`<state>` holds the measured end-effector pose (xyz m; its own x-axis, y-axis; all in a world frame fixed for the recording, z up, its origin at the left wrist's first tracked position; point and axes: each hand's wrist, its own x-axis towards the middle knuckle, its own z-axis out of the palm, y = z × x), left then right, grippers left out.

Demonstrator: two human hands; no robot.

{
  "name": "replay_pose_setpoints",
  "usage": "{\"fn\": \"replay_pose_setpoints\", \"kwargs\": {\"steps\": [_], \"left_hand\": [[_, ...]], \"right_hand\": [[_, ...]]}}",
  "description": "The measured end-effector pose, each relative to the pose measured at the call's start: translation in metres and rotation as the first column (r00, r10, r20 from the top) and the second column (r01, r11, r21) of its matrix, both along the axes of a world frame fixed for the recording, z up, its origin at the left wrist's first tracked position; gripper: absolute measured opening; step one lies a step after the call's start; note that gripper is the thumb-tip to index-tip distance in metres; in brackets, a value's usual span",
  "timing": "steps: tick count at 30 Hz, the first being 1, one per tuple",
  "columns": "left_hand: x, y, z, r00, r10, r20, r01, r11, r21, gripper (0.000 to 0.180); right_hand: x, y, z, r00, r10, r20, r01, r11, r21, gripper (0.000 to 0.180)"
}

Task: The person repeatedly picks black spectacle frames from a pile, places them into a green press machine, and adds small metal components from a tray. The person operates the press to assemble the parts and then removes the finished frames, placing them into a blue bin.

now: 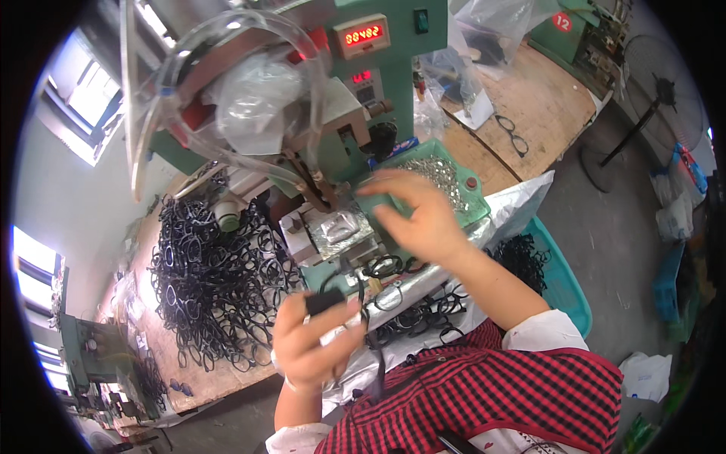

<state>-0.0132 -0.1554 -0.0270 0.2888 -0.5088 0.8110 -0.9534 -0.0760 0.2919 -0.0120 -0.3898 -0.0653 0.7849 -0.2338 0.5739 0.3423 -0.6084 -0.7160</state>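
My left hand is closed around a black eyeglass frame, partly hidden by the fingers and blurred, low in front of a green press machine. My right hand reaches in beside the press's metal work block, its thumb and fingers apart with nothing visible between them. Just beyond that hand lies a green tray heaped with small shiny metal parts. Several black eyeglass frames rest on the ledge between my hands.
A large heap of black frames covers the table to the left. More lie in a turquoise basket at right. Clear tubing loops over the press. One pair of glasses lies on the wooden table behind. A floor fan stands far right.
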Motion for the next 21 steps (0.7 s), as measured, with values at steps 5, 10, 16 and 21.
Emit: {"fn": "replay_pose_setpoints", "kwargs": {"steps": [5, 10, 16, 21], "left_hand": [[0.042, -0.021, -0.022, 0.992, -0.046, 0.119, 0.037, 0.996, 0.077, 0.021], [0.049, -0.022, -0.028, 0.992, -0.075, 0.105, 0.065, 0.993, 0.096, 0.024], [0.029, -0.010, -0.048, 0.999, 0.027, -0.038, -0.023, 0.994, 0.104, 0.030], [-0.014, 0.037, -0.050, 0.898, 0.441, -0.003, -0.441, 0.897, -0.031, 0.036]], "right_hand": [[-0.007, -0.069, -0.081, 0.876, -0.481, -0.033, 0.421, 0.796, -0.434, 0.023], [-0.008, -0.073, -0.084, 0.898, -0.441, -0.007, 0.402, 0.825, -0.396, 0.017], [0.011, -0.060, -0.074, 0.919, -0.394, 0.022, 0.377, 0.862, -0.340, 0.011], [-0.011, -0.064, -0.074, 0.922, -0.388, 0.010, 0.388, 0.921, -0.023, 0.011]]}}
